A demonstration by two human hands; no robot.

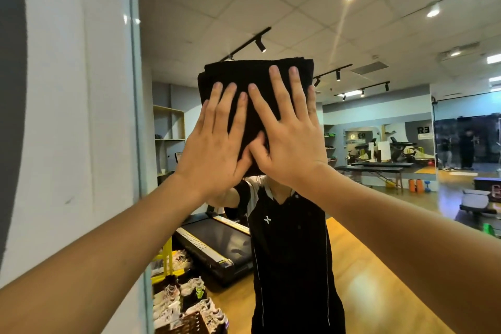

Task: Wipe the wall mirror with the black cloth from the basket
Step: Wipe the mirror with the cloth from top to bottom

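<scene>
A folded black cloth (244, 76) lies flat against the wall mirror (379, 198), at about head height in the middle of the view. My left hand (217, 141) presses on the cloth's lower left part with fingers spread. My right hand (290, 133) presses on its right part, palm flat, thumb overlapping the left hand's thumb. Both arms reach up and forward. The mirror shows a person in a black shirt behind the cloth, with the cloth hiding the head. A wicker basket (187, 324) shows at the bottom in the reflection.
The mirror's left edge (135, 144) meets a white wall (76, 116). Reflected in the glass are a treadmill (214, 241), several shoes on the floor (176, 298), wooden shelves (168, 138), gym benches and ceiling spotlights.
</scene>
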